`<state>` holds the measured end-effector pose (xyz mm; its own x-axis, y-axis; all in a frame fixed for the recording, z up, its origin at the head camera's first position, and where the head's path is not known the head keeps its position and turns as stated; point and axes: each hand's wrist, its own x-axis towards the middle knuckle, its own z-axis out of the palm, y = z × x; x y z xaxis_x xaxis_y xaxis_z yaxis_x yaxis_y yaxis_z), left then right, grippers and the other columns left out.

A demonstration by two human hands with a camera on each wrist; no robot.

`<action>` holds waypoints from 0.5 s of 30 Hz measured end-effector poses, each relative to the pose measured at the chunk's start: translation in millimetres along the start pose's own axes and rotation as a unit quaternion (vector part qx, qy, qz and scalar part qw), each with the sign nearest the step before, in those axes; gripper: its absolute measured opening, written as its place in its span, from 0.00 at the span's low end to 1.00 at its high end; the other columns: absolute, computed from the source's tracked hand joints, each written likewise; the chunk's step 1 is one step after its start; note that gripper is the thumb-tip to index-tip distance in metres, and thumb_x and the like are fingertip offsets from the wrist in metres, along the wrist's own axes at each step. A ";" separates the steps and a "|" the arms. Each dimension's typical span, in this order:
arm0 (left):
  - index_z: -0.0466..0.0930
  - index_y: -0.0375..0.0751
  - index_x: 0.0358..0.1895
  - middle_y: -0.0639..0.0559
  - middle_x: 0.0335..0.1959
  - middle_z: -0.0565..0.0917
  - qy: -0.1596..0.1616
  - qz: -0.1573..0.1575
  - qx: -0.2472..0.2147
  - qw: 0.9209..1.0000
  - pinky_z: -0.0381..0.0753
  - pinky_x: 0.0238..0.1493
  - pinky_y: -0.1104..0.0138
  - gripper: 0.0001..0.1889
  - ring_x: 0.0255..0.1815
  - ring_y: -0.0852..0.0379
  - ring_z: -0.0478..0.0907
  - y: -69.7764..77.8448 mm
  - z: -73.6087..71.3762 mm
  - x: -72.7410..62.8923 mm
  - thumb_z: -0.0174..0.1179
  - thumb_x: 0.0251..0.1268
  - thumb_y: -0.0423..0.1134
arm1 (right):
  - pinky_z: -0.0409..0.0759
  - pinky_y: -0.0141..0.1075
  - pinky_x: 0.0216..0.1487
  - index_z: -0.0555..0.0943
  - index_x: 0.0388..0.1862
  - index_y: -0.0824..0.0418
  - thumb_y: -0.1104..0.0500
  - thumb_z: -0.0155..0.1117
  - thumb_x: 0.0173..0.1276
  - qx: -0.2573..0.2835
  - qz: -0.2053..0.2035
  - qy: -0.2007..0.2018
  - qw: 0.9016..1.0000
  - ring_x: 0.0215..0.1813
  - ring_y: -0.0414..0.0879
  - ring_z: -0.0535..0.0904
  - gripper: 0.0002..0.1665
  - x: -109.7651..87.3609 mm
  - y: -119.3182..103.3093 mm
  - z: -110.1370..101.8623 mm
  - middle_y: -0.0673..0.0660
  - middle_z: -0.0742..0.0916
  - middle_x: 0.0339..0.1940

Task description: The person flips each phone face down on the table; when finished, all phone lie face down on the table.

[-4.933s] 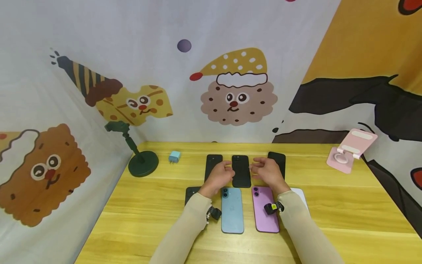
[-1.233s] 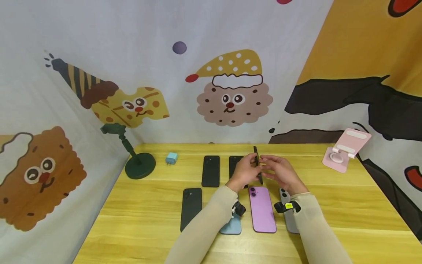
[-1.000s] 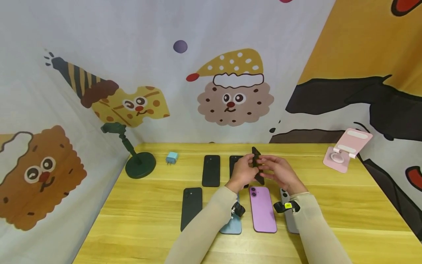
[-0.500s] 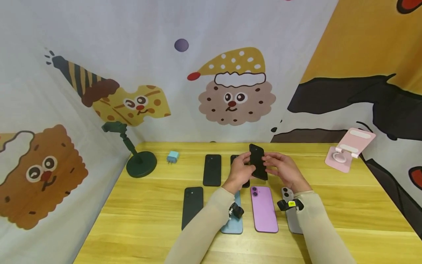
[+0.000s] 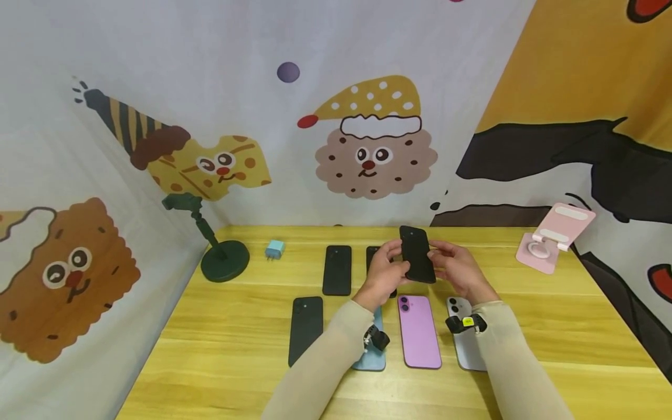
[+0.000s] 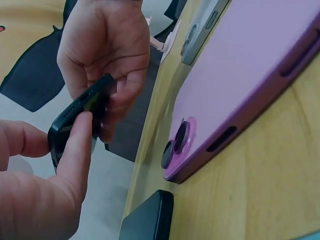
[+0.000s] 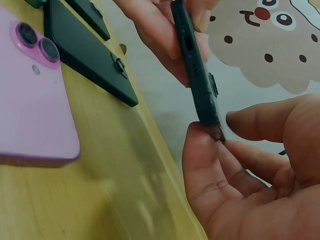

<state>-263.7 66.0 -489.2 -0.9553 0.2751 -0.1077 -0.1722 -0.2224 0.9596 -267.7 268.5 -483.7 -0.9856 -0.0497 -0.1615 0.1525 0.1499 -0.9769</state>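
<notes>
A black smartphone [image 5: 417, 256] is held up above the back of the table, its flat face towards the head camera. My left hand [image 5: 382, 277] grips its left side between thumb and fingers. At the right edge, my right hand [image 5: 462, 271] pinches it; in the right wrist view a fingertip touches the phone's lower corner [image 7: 207, 112]. Below lie a purple-pink phone [image 5: 420, 332], a silver-white phone [image 5: 467, 344] partly under the right wrist, and a light blue phone [image 5: 375, 359] mostly hidden by my left arm. Another black phone [image 5: 371, 252] lies behind my left hand.
Two more black phones, one at the back [image 5: 337, 271] and one nearer [image 5: 306, 324], lie left of my left hand. A dark green stand [image 5: 224, 261] and a light blue charger plug [image 5: 275, 249] are at the left; a pink folding stand [image 5: 559, 230] is at the right.
My hands, empty at first, have lifted the back-right black phone. It has turned from edge-on to flat face towards the head camera, and the right hand has shifted slightly right.
</notes>
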 end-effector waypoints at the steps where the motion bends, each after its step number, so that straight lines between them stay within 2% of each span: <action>1: 0.69 0.47 0.78 0.44 0.71 0.76 -0.002 -0.001 0.001 1.000 0.91 0.49 0.51 0.32 0.55 0.43 0.87 -0.8 0.2 0.1 0.58 0.74 0.23 | 0.89 0.36 0.50 0.65 0.82 0.67 0.60 0.59 0.82 -0.009 -0.002 0.003 1.000 0.46 0.39 0.84 0.34 -0.4 0.2 -0.9 0.59 0.82 0.56; 4: 0.68 0.47 0.79 0.44 0.72 0.75 -0.009 -0.003 0.003 1.000 0.91 0.48 0.50 0.33 0.56 0.42 0.87 -3.1 0.9 1.2 0.58 0.73 0.23 | 0.90 0.38 0.50 0.67 0.81 0.66 0.60 0.60 0.82 -0.032 -0.006 0.012 0.999 0.46 0.40 0.85 0.33 -1.4 0.3 -4.2 0.65 0.80 0.60; 8: 0.67 0.47 0.79 0.42 0.73 0.74 -0.016 -0.011 0.012 1.000 0.91 0.49 0.50 0.35 0.57 0.41 0.86 -5.2 3.1 3.7 0.58 0.72 0.22 | 0.91 0.41 0.51 0.67 0.82 0.66 0.60 0.60 0.82 -0.051 -0.007 0.013 0.999 0.48 0.41 0.84 0.33 -2.3 1.1 -10.0 0.68 0.78 0.63; 15: 0.70 0.46 0.79 0.41 0.72 0.77 -0.004 -0.039 0.100 0.994 0.88 0.58 0.52 0.33 0.59 0.44 0.86 -4.0 8.0 2.1 0.62 0.74 0.26 | 0.91 0.40 0.47 0.67 0.82 0.64 0.61 0.60 0.81 -0.083 -0.004 0.017 0.996 0.47 0.45 0.85 0.34 -5.1 4.3 -18.0 0.72 0.77 0.66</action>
<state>-263.1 74.9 -491.2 -0.9389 0.2913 -0.1834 -0.1946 -0.0098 0.9808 -263.4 287.1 -484.5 -0.9890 -0.0176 -0.1466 0.1340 0.3107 -0.9410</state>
